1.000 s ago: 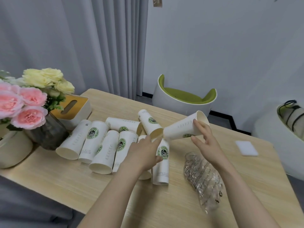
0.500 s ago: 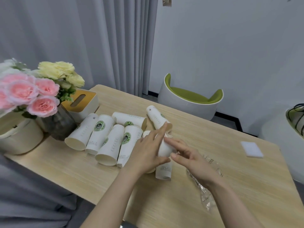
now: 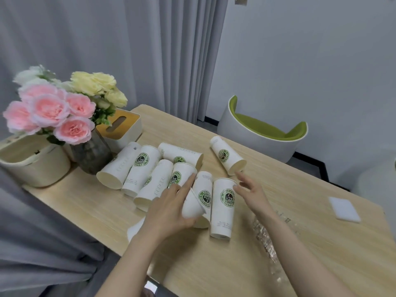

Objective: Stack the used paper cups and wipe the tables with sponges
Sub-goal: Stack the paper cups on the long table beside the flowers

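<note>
Several white paper cups with green logos lie on their sides on the wooden table [image 3: 235, 264]. My left hand [image 3: 171, 209] grips nested cups [image 3: 196, 200] near the table's middle, index finger stretched along them. My right hand [image 3: 250, 192] hovers with fingers spread and holds nothing, beside a lying cup [image 3: 224, 209] and just below a lone cup [image 3: 228, 156]. A cluster of cups [image 3: 137, 170] lies to the left. A white sponge [image 3: 344, 209] rests at the far right of the table.
A vase of pink and yellow flowers [image 3: 64, 108], a cream basket [image 3: 32, 161] and a tissue box [image 3: 122, 129] stand at the left. Crumpled clear plastic wrap [image 3: 267, 241] lies under my right forearm. A green and white chair [image 3: 263, 131] stands behind the table.
My right hand slid the lifted cup onto the ones under my left hand, let go and drew back to the right. The view shifted slightly.
</note>
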